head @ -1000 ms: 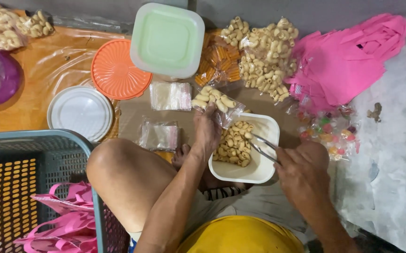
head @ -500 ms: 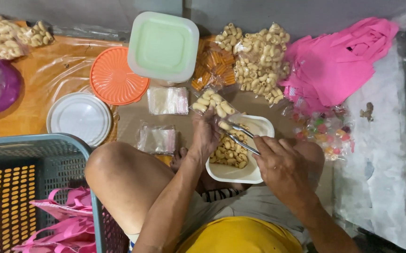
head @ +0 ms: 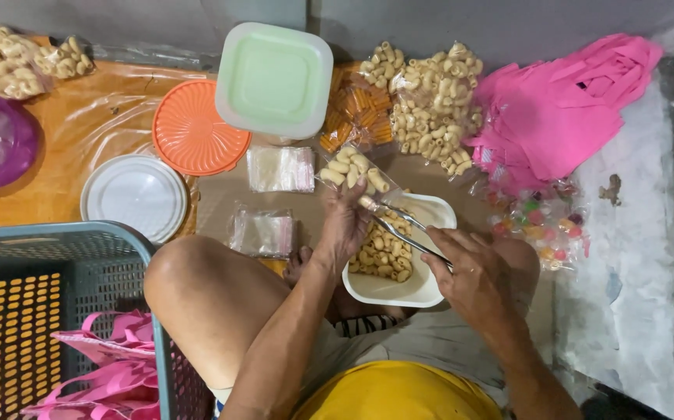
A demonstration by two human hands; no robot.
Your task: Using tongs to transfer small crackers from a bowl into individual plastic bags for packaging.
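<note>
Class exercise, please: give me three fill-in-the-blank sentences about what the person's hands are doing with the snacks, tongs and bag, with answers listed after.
1. The right hand holds metal ____ over the tub.
2. The left hand holds a small clear ____ with snacks in it.
3. The round lid beside the green box is ____ in colour.

Missing words: tongs; bag; orange

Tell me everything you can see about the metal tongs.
The metal tongs are slim, shiny and silver, with two long narrow arms. The right hand grips their back end, and they angle up-left over the white tub of pale snack pieces. Their tips nearly meet, apparently on a piece, at the mouth of the small clear bag held by the left hand.
</note>
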